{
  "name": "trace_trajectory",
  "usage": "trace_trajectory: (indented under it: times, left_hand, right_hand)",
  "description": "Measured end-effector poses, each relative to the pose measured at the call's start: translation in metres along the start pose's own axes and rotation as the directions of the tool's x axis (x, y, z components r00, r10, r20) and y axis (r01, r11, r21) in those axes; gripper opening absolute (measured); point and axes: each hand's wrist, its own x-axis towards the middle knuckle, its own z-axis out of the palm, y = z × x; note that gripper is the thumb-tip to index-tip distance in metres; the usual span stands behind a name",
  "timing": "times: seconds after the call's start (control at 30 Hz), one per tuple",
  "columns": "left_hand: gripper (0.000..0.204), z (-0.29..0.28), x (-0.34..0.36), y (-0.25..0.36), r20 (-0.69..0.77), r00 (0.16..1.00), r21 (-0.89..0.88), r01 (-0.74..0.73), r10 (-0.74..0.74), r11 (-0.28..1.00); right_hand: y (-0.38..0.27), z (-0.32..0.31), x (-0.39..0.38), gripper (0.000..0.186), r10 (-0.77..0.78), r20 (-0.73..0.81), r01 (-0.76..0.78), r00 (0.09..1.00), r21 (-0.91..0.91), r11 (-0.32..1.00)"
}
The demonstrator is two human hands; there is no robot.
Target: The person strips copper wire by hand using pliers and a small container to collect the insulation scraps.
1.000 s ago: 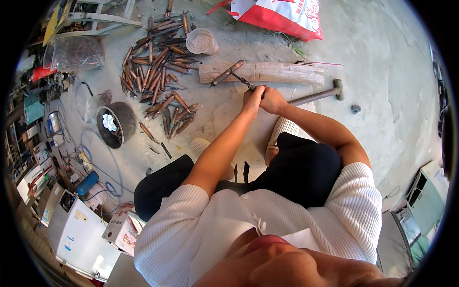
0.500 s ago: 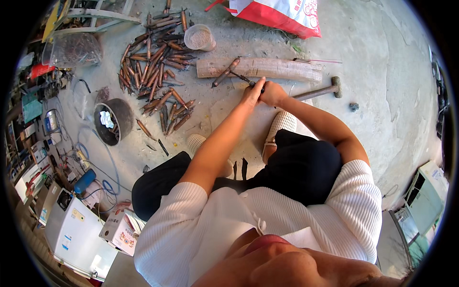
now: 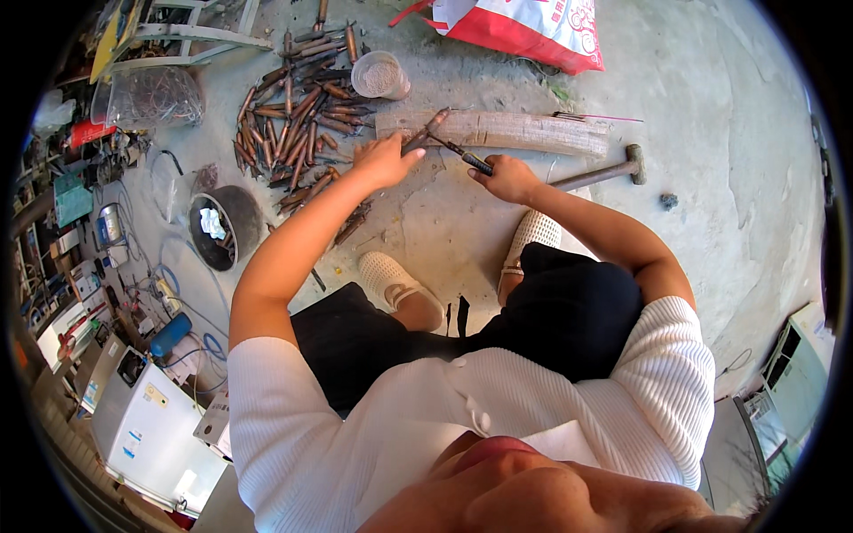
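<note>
A brown, copper-coloured tube-like piece (image 3: 431,125) with a tapered end lies slanted across a wooden block (image 3: 515,131). My left hand (image 3: 382,162) is at its lower end, with that end between thumb and fingers; the thumb partly hides it. My right hand (image 3: 508,180) is wrapped round the black handle of a thin dark tool (image 3: 476,163). The tool's shaft points left and reaches the side of the brown piece; the exact contact is too small to tell. A hammer (image 3: 600,174) lies just right of my right hand.
Many similar brown pieces (image 3: 298,120) are heaped left of the block, beside a clear cup of grainy material (image 3: 380,75). A black bucket (image 3: 244,222) stands further left. At the back is a red and white bag (image 3: 524,35). Thin rods (image 3: 595,117) lie on the block's right end.
My left hand has left the tool's handle and moved left to the brown piece's lower end. My right hand stays on the handle. The view has shifted slightly.
</note>
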Motion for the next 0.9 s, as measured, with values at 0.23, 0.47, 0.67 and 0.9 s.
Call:
trace_trajectory:
  times: [0.23,0.47,0.67,0.9]
  left_hand:
    - [0.038,-0.001,-0.008,-0.008,-0.074,0.997,-0.229,-0.044,0.028,0.972]
    - [0.035,-0.002,-0.011,-0.047,-0.092,0.994,-0.709,-0.025,-0.058,0.705]
    - [0.029,-0.016,-0.003,-0.061,-0.283,0.949,-0.754,-0.132,-0.138,0.643]
    - [0.028,-0.056,0.003,-0.067,-0.540,0.836,-0.249,-0.047,-0.098,0.967]
  right_hand:
    - [-0.011,-0.014,0.006,0.051,-0.109,-0.036,0.112,0.993,0.090,0.990]
    - [-0.033,-0.043,0.007,0.067,-0.018,-0.277,-0.048,0.961,-0.227,0.973]
    - [-0.029,-0.060,0.055,0.079,0.224,-0.309,-0.336,0.924,-0.377,0.863]
    - [-0.041,-0.058,0.067,0.085,0.210,-0.236,-0.301,0.949,-0.479,0.824]
